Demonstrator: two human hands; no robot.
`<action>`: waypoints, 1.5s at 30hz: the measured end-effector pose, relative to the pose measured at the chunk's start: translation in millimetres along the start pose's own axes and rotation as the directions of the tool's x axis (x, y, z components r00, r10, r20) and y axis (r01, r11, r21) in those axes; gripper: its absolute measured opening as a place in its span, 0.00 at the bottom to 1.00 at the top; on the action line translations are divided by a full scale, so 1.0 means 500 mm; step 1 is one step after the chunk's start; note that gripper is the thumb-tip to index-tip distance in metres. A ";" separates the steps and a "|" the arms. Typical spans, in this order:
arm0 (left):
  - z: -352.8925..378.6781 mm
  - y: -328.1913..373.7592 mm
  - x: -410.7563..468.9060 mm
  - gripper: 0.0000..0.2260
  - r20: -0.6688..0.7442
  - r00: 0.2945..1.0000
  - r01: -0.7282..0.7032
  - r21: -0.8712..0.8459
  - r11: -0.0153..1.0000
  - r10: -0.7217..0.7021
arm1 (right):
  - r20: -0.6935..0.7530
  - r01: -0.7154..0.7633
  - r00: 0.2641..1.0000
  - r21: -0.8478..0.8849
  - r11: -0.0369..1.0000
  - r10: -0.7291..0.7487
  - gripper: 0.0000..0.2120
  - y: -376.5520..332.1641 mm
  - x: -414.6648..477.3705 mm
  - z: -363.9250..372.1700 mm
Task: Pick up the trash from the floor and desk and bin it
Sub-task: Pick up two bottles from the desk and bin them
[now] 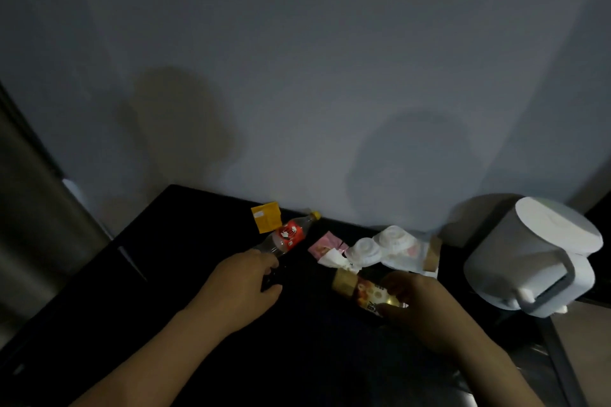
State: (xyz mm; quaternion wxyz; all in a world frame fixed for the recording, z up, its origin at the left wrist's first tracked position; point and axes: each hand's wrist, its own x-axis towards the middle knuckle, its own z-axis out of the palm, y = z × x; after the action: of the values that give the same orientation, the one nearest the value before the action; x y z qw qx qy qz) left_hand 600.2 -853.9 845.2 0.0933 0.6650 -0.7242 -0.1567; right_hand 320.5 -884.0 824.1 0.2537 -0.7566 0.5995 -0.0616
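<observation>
Left hand: the left hand [244, 277] is curved, with its fingertips at the bottom end of the bottle. I cannot tell if it has hold of it.
Yellow packet: the flat yellow square packet [266, 216] lies at 12 o'clock from the left hand, at the back of the black worktop [172, 241], close to the grey wall [297, 76]. It looks thin and light. Slip a finger under one edge.
Bottle: the clear plastic bottle with a red label and a yellow cap [291, 235] lies on its side at 1 o'clock from the left hand. It looks empty, so light. It is smooth and round, so it may roll or slip. Hold it round the middle.
Soft bits: the small pink wrapper [325, 246] and the crumpled white tissue [335, 259] lie at 11 o'clock from the right hand. They look soft and light. A pinch should do.
Pack: the long pack with a gold end and a printed label [363, 291] sits low over the worktop.
Lids: two round white plastic lids [365, 251] lie at 12 o'clock from the right hand. They look thin and easy to bend.
Right hand: the right hand [423, 304] has its fingers and thumb wrapped round the pack.
Room: the big white round machine [535, 258] stands at 3 o'clock from the right hand, by the worktop's right edge. There is open room at 6 o'clock. No bin shows.
</observation>
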 end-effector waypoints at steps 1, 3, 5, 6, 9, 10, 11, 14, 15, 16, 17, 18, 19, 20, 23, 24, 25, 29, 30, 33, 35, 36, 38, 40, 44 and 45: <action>0.011 -0.008 0.023 0.16 0.019 1.000 0.003 -0.003 1.000 -0.003 | 0.009 -0.018 1.000 0.014 1.000 0.018 0.19 0.010 0.021 0.003; 0.035 -0.026 0.061 0.17 0.063 0.998 0.009 -0.012 1.000 -0.008 | 0.029 -0.053 0.998 0.023 0.998 0.052 0.17 0.028 0.056 0.013; 0.057 -0.046 0.091 0.18 0.111 0.994 0.015 -0.021 1.000 -0.013 | 0.046 -0.087 0.995 0.026 0.996 0.085 0.15 0.043 0.085 0.027; 0.069 -0.058 0.105 0.18 0.130 0.991 0.018 -0.027 0.999 -0.014 | 0.056 -0.102 0.993 0.024 0.995 0.100 0.16 0.051 0.097 0.036; 0.095 -0.091 0.149 0.19 0.159 0.987 0.042 -0.037 0.998 -0.036 | 0.092 -0.159 0.983 0.008 0.987 0.158 0.20 0.064 0.128 0.060; 0.103 -0.103 0.168 0.19 0.161 0.986 0.042 -0.028 0.999 -0.037 | 0.097 -0.186 0.978 0.012 0.982 0.184 0.21 0.067 0.140 0.069; 0.112 -0.118 0.188 0.19 0.168 0.985 0.040 -0.013 0.999 -0.038 | 0.100 -0.215 0.972 0.014 0.977 0.213 0.21 0.070 0.152 0.079; 0.138 -0.156 0.238 0.19 0.209 0.977 0.048 0.012 0.999 -0.049 | 0.096 -0.305 0.949 0.022 0.952 0.301 0.23 0.071 0.176 0.111; 0.147 -0.170 0.254 0.20 0.220 0.974 0.046 0.013 0.999 -0.048 | 0.091 -0.326 0.942 0.029 0.945 0.322 0.24 0.072 0.183 0.123; 0.156 -0.182 0.268 0.20 0.231 0.972 0.048 0.013 0.999 -0.050 | 0.086 -0.342 0.937 0.033 0.939 0.338 0.25 0.073 0.190 0.134; 0.164 -0.192 0.281 0.21 0.244 0.968 0.055 0.014 0.998 -0.056 | 0.078 -0.354 0.933 0.033 0.935 0.350 0.25 0.073 0.197 0.145; 0.171 -0.202 0.293 0.22 0.252 0.965 0.062 0.018 0.998 -0.064 | 0.068 -0.364 0.930 0.031 0.931 0.361 0.26 0.074 0.204 0.155; 0.178 -0.211 0.306 0.23 0.255 0.964 0.067 0.022 0.997 -0.071 | 0.058 -0.372 0.927 0.026 0.928 0.370 0.27 0.075 0.213 0.165; 0.185 -0.220 0.319 0.26 0.256 0.964 0.074 0.025 0.997 -0.078 | 0.050 -0.383 0.923 0.015 0.924 0.382 0.28 0.077 0.222 0.174; 0.205 -0.243 0.354 0.35 0.269 0.958 0.098 0.030 0.995 -0.102 | 0.027 -0.426 0.904 -0.029 0.904 0.426 0.32 0.088 0.250 0.198; 0.211 -0.250 0.365 0.36 0.279 0.954 0.101 0.039 0.994 -0.108 | 0.017 -0.436 0.899 -0.042 0.899 0.437 0.33 0.094 0.258 0.205; 0.218 -0.255 0.375 0.36 0.294 0.949 0.107 0.047 0.993 -0.116 | 0.011 -0.442 0.896 -0.057 0.895 0.443 0.34 0.100 0.266 0.213; 0.251 -0.266 0.408 0.37 0.348 0.926 0.142 0.039 0.989 -0.147 | 0.031 -0.463 0.883 -0.090 0.882 0.468 0.33 0.115 0.285 0.251; 0.258 -0.268 0.415 0.37 0.351 0.924 0.149 0.035 0.988 -0.151 | 0.037 -0.469 0.880 -0.098 0.878 0.474 0.32 0.117 0.288 0.261; 0.280 -0.271 0.430 0.40 0.354 0.920 0.174 0.020 0.985 -0.170 | 0.048 -0.481 0.871 -0.109 0.870 0.488 0.27 0.121 0.291 0.283; 0.295 -0.272 0.431 0.42 0.376 0.905 0.216 -0.003 0.976 -0.199 | 0.088 -0.504 0.854 -0.098 0.858 0.512 0.25 0.120 0.288 0.297; 0.303 -0.272 0.428 0.42 0.388 0.896 0.249 -0.033 0.968 -0.218 | 0.116 -0.518 0.843 -0.088 0.851 0.525 0.25 0.118 0.286 0.305; 0.316 -0.274 0.416 0.39 0.389 0.887 0.308 -0.101 0.946 -0.248 | 0.140 -0.539 0.829 -0.062 0.840 0.542 0.26 0.111 0.279 0.323; 0.325 -0.277 0.403 0.37 0.387 0.887 0.327 -0.139 0.935 -0.253 | 0.143 -0.568 0.813 -0.012 0.823 0.564 0.25 0.104 0.272 0.336; 0.324 -0.280 0.371 0.33 0.410 0.879 0.351 -0.216 0.911 -0.242 | 0.176 -0.656 0.754 0.198 0.728 0.632 0.26 0.085 0.250 0.351; 0.322 -0.280 0.362 0.32 0.406 0.885 0.341 -0.239 0.909 -0.226 | 0.157 -0.661 0.747 0.278 0.697 0.646 0.25 0.078 0.242 0.352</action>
State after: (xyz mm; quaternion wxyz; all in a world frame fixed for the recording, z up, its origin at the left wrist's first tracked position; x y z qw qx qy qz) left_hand 658.1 -1026.5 632.7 0.0321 0.7008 -0.5895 -0.4004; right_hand 389.3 -948.8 628.4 0.3906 -0.4446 0.8048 -0.0446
